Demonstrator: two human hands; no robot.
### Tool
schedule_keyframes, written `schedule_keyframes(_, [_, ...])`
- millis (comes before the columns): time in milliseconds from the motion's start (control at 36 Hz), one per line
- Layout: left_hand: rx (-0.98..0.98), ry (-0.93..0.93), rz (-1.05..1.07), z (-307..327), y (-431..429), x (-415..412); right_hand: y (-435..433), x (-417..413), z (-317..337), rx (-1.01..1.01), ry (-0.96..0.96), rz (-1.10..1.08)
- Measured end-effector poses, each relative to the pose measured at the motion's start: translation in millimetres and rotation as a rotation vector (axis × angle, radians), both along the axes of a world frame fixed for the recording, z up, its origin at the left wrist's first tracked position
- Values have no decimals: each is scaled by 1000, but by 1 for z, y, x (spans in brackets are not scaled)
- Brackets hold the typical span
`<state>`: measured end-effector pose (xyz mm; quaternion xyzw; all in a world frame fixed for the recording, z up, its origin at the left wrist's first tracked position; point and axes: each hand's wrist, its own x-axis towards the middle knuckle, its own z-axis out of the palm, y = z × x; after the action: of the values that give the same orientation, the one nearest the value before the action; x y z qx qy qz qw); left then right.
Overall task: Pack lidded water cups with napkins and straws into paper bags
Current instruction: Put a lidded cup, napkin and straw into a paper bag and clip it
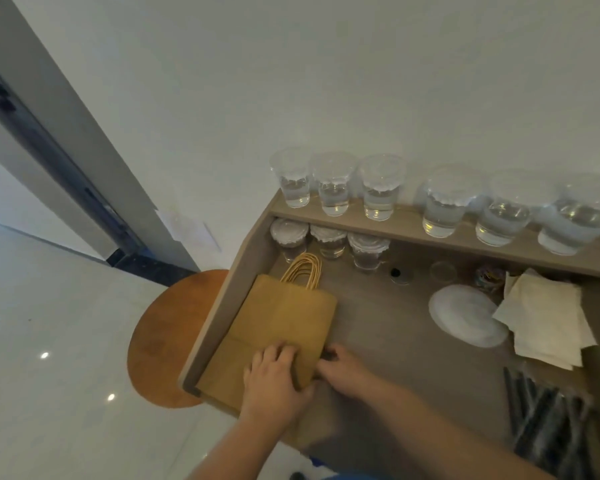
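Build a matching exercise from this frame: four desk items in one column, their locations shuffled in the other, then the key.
Items
1. flat brown paper bags
2. row of six clear lidded water cups
3. stack of beige paper napkins
4. bundle of dark straws

Places
A. near right corner of the desk
B. upper shelf against the wall
C. desk's left side, under the left hand and right hand
D. desk's right side, beside the white round disc

Pairs: 1-C, 2-B, 3-D, 4-A

dim, soft light | floor (45, 355) glare spots | edges blurred, warped
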<state>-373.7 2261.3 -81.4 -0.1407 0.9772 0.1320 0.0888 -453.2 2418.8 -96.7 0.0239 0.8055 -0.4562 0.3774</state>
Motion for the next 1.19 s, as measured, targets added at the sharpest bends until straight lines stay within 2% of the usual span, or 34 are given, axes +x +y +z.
schedule_keyframes(111, [5, -26, -30, 10, -6, -3, 2, 1, 2, 43, 18, 21])
schedule_keyframes(278, [186, -104, -109, 27, -23, -6, -3, 5, -2, 26, 39, -18])
schedule_keyframes(417, [272, -79, -125, 35, -34, -1, -4, 5, -3, 49, 37, -33])
schedule_keyframes(583, [293, 1, -69, 40, -40, 6, -9, 5, -1, 38, 13, -111])
schedule_keyframes(806, [343, -5, -58, 50, -48, 0, -15, 5, 9, 35, -51, -194])
schedule_keyframes(944, [373, -55, 111, 49, -58, 0, -9, 2, 18, 98, -80, -273])
schedule_keyframes(1056, [382, -104, 112, 48, -66, 0, -11, 5, 23, 165, 34, -262])
schedule_keyframes(1194, [405, -60, -40, 59, -67, 5, -24, 0, 39, 38, 140, -267])
